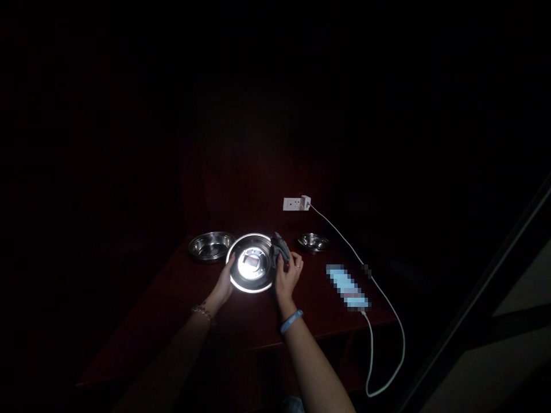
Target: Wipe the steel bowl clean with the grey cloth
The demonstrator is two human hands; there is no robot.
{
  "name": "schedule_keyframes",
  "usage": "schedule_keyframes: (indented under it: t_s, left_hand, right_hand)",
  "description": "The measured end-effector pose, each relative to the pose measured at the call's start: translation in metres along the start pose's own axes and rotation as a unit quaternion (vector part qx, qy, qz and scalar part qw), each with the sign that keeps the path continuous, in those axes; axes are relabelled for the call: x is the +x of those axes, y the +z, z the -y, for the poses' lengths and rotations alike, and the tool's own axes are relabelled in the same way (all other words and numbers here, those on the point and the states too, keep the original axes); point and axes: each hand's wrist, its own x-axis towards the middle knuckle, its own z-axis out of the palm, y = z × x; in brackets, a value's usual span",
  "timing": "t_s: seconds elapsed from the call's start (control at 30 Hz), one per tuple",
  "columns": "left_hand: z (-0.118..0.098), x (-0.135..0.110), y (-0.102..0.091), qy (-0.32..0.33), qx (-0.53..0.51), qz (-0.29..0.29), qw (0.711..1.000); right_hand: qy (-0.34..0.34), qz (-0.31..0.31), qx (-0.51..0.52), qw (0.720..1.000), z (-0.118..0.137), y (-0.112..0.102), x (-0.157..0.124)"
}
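Observation:
A shiny round metal bowl [251,264], brightly lit and tilted toward me, is held above the dark red table [181,310]. My left hand [224,284] grips its left rim, thumb on the inner side. At the right rim, my right hand [287,275] is closed on a dark grey cloth [279,249] that touches the bowl's edge. A wider metal bowl [210,246] stands on the table behind to the left. A smaller metal bowl [313,243] sits behind to the right.
A blurred-out lit phone [348,287] lies on the table's right side. Its white cable [403,344] loops past the front edge and up to a charger [306,202] in the wall socket [291,204]. The surroundings are very dark.

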Motion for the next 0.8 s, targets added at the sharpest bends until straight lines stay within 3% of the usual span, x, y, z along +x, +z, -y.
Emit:
schedule_keyframes:
  t_s: [0.23,0.6,0.8]
  left_hand:
    - [0.0055,-0.0023,0.0016,-0.009,0.02,0.03,0.999]
    - [0.0038,-0.0068,0.0054,-0.034,0.04,0.044,0.998]
    - [0.0015,-0.0048,0.0057,-0.01,0.059,0.03,0.998]
  right_hand:
    - [-0.054,0.108,-0.045,0.992,0.0001,0.0023,-0.0044]
    - [-0.081,0.176,-0.131,0.972,-0.0019,0.0033,-0.0065]
    - [-0.086,0.205,-0.149,0.964,-0.001,0.0055,-0.0076]
